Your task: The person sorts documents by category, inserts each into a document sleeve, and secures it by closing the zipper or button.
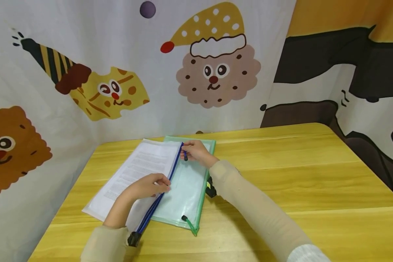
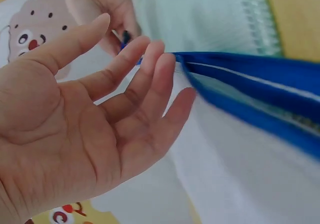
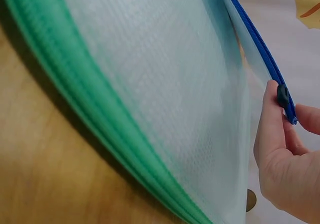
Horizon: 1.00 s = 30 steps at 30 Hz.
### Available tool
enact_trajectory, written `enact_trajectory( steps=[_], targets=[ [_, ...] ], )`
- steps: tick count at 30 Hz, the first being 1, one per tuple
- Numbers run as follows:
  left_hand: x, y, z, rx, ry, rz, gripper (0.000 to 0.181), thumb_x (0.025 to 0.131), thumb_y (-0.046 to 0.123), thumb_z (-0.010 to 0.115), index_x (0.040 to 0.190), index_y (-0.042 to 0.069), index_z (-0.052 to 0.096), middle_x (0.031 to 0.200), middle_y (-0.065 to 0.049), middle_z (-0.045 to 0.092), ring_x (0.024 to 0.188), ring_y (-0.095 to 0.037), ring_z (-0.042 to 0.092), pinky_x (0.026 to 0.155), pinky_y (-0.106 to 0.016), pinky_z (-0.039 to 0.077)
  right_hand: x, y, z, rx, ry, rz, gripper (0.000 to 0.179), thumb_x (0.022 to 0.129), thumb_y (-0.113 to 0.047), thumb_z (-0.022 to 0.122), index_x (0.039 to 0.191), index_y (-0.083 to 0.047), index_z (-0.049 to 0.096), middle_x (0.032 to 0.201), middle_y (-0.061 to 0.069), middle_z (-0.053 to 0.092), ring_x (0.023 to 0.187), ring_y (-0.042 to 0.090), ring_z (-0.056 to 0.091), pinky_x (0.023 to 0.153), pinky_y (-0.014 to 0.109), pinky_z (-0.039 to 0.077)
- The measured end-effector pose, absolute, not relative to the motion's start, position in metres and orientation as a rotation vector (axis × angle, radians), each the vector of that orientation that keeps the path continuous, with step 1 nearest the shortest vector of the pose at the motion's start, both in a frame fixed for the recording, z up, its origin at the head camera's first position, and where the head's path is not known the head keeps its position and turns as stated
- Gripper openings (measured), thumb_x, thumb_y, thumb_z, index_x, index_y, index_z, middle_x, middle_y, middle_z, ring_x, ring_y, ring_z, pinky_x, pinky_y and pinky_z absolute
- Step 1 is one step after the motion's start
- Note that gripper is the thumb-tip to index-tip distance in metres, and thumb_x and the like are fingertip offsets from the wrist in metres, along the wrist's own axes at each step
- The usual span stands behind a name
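Note:
A clear zip document pouch [image 1: 135,165] with a blue zipper edge [image 1: 175,163] holds printed white paper. It overlaps a second zip pouch [image 1: 180,193] with green edging, which lies beneath it. At the far end of the blue zipper my right hand [image 1: 196,151] pinches the corner between thumb and fingers, with the dark-tipped zipper pull [image 3: 283,96] by the fingertips. My left hand [image 1: 150,185] is palm up over the papered pouch, its fingers loosely bent and fingertips right at the blue edge. In the left wrist view the zipper edge [image 2: 260,79] parts into two blue strips.
Both pouches are on a yellow wood-grain table [image 1: 281,163]. A green zipper pull [image 1: 191,225] sticks out at the green pouch's near corner. Behind the table hangs a white cartoon-print curtain [image 1: 124,32]. Dark wrist devices [image 1: 211,188] show beside the sleeves.

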State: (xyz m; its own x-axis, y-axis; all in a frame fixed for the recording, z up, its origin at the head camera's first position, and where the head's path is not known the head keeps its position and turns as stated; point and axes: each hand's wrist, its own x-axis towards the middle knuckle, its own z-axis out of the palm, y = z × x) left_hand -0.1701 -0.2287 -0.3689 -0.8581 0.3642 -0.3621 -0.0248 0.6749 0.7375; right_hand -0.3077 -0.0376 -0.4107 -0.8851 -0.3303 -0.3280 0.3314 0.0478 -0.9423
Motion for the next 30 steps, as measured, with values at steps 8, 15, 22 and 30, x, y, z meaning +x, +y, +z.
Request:
enact_trajectory(
  steps=[8, 15, 22, 30],
  targets=[
    [-0.176, -0.22, -0.342, 0.318, 2.409, 1.026, 0.029, 0.101, 0.021, 0.057, 0.118, -0.002, 0.06, 0.109, -0.016, 0.065, 0.1, -0.029, 0.063, 0.082, -0.04, 0.055, -0.308, -0.038, -0.408, 0.013, 1.954, -1.846, 0.034, 0.102, -0.027, 0.057, 0.126, -0.003, 0.061, 0.107, 0.017, 0.07, 0.094, 0.027, 0.072, 0.082, 0.032, 0.061],
    [-0.2, -0.204, -0.343, 0.203, 2.483, 1.076, 0.027, 0.101, 0.02, 0.056, 0.117, -0.001, 0.061, 0.109, -0.018, 0.066, 0.1, -0.031, 0.064, 0.085, -0.038, 0.056, -0.307, -0.042, -0.403, 0.038, 1.937, -1.844, 0.034, 0.1, -0.028, 0.061, 0.122, -0.002, 0.062, 0.087, 0.007, 0.067, 0.074, 0.017, 0.07, 0.074, 0.03, 0.062],
    [-0.217, -0.182, -0.361, -0.036, 2.621, 1.104, 0.033, 0.098, 0.023, 0.062, 0.123, 0.0, 0.06, 0.116, -0.017, 0.067, 0.095, -0.029, 0.069, 0.083, -0.036, 0.058, -0.306, -0.041, -0.401, 0.045, 1.953, -1.811, 0.029, 0.099, -0.025, 0.062, 0.112, 0.0, 0.067, 0.071, 0.002, 0.066, 0.06, 0.011, 0.065, 0.061, 0.022, 0.058],
    [-0.227, -0.16, -0.378, -0.156, 2.878, 0.98, 0.029, 0.092, 0.032, 0.071, 0.1, 0.005, 0.064, 0.083, -0.009, 0.074, 0.069, -0.018, 0.066, 0.056, -0.024, 0.045, -0.301, -0.042, -0.4, 0.05, 1.983, -1.792, 0.023, 0.097, -0.021, 0.063, 0.093, 0.002, 0.07, 0.06, -0.001, 0.063, 0.051, 0.007, 0.058, 0.049, 0.018, 0.051]
  ],
)
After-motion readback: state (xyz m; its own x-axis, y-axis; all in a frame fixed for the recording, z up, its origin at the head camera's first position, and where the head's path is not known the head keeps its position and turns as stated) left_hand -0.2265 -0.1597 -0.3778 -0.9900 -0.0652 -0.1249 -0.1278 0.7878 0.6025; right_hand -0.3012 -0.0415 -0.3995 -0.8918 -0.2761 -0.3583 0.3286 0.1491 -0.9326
